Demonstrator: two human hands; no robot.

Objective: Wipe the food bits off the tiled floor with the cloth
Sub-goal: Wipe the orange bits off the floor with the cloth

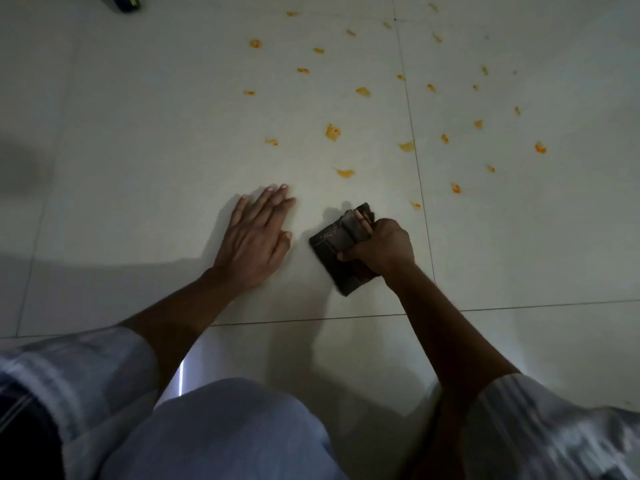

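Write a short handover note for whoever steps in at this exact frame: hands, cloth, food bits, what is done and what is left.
Left hand: flat on the tiled floor, fingers straight, holding nothing.
Right hand: grips the dark folded cloth, which lies on the floor beside the left hand.
Food bits: many orange pieces scattered ahead of both hands, across two tiles, none under the cloth as far as can be seen; nearest piece lies just beyond the cloth.
Done: cloth in hand and down on the floor.
Left: all visible bits are yet to be wiped.

Cloth point(341, 249) lies right of left hand point(254, 233); food bits point(333, 132) beyond both.
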